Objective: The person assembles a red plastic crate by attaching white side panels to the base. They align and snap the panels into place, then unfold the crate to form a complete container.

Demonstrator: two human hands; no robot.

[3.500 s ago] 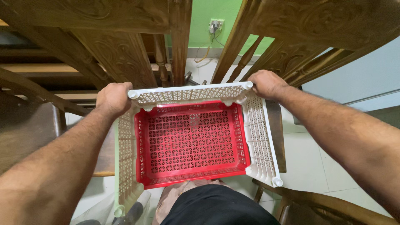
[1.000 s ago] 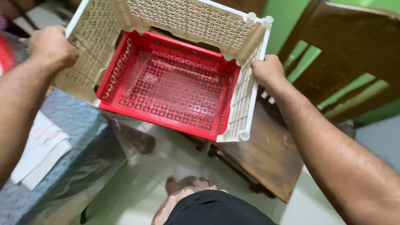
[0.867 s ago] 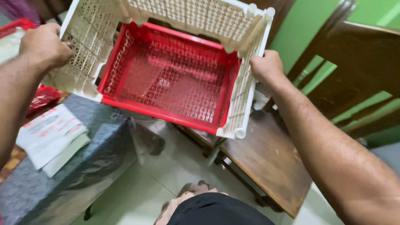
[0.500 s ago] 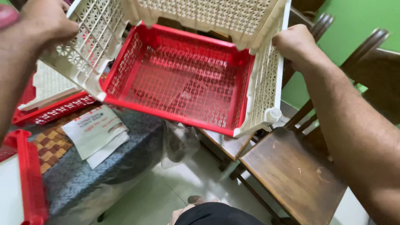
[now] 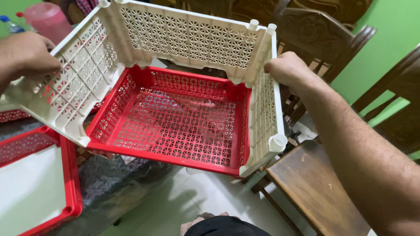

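Observation:
I hold a plastic lattice crate (image 5: 183, 126) in the air; it has a red base and cream-white side walls. My left hand (image 5: 26, 54) grips the top of its left wall. My right hand (image 5: 286, 70) grips the top edge of its right wall near the far corner. The crate is empty, and its near side has no wall. It hangs over the edge of a table covered with a grey cloth (image 5: 113, 183).
A red tray (image 5: 65, 183) with a white inside lies on the table at the lower left. Another red lattice piece (image 5: 13, 116) shows behind the left wall. Wooden chairs (image 5: 315, 192) stand at the right. A pink container (image 5: 46, 19) stands at the far left.
I have turned left from the chairs toward the table, carrying the crate with both hands. The crate has come lower over the table edge, and the red tray has come into view.

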